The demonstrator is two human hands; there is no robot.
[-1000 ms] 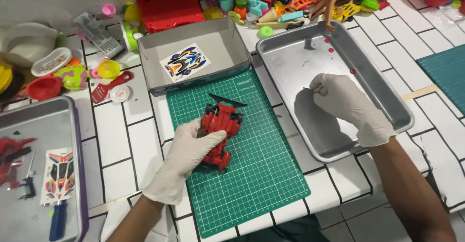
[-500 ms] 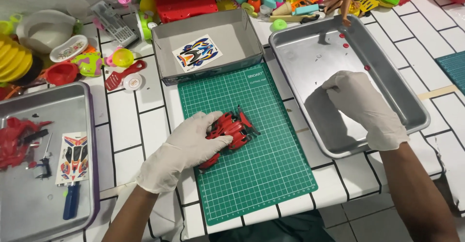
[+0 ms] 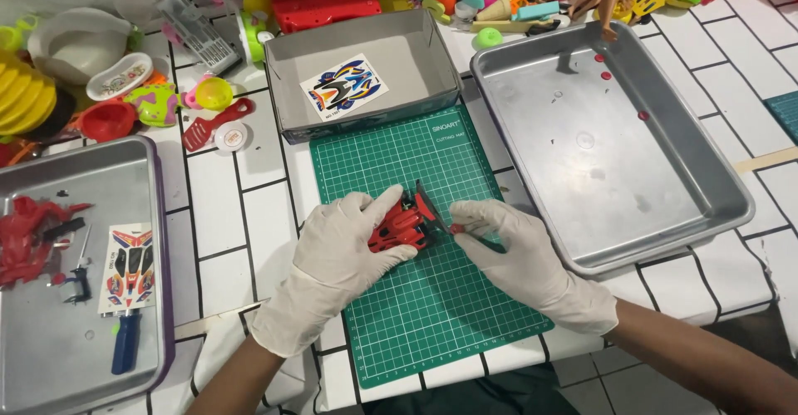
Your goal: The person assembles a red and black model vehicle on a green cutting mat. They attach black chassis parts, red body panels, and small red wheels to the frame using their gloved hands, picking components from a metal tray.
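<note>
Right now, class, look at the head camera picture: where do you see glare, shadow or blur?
Head view: soft, even light; a pale sheen lies on the empty metal tray; faint shadows sit under the left hand and right hand on the green cutting mat; the red toy car is sharp, while the toys along the top edge look slightly softer.
</note>
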